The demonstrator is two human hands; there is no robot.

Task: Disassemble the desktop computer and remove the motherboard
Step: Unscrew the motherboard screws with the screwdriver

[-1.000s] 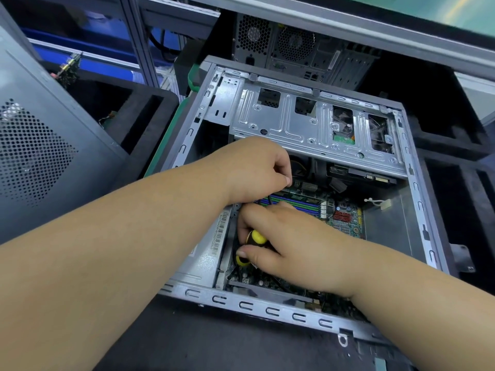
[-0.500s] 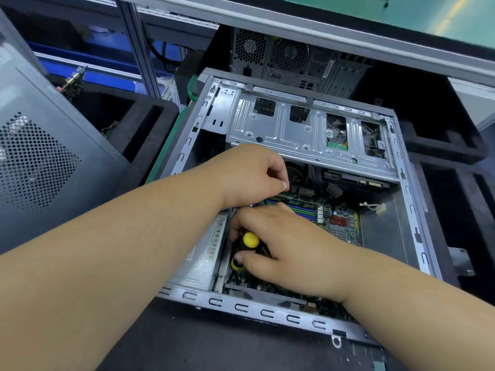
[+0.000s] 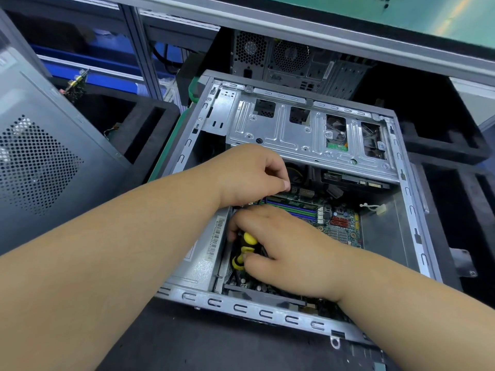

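Note:
The open desktop case lies on its side on a black mat. Its green motherboard shows at the bottom, with memory slots and a silver drive cage above. My right hand grips a yellow and black screwdriver, its tip down at the board's left edge and hidden. My left hand hovers over the board's upper left, fingers curled and thumb against the forefinger. Whatever it holds is hidden.
A silver box with a barcode label fills the case's left side. A grey perforated side panel leans at the left. Another tower stands behind the case. Black foam trays flank it.
Both hands stay in the same spot inside the case. My right hand's fingers have shifted on the screwdriver, and more of its yellow handle shows now.

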